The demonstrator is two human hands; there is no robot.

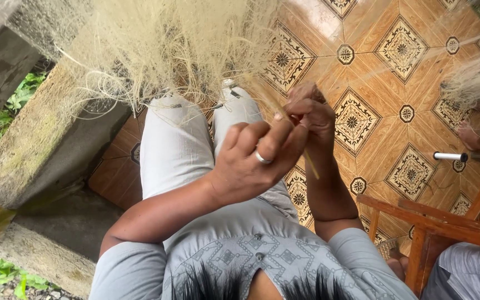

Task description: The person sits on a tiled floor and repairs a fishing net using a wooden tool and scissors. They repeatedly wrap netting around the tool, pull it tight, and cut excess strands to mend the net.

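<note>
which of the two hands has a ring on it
The left hand, the nearer one with its back turned to the camera, wears a silver ring on one finger. The right hand, beyond it pinching the pale fibres, shows no ring.

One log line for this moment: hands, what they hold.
left hand: pinching pale fibre net | right hand: gripping thin netting needle | seated, patterned tile floor
</note>
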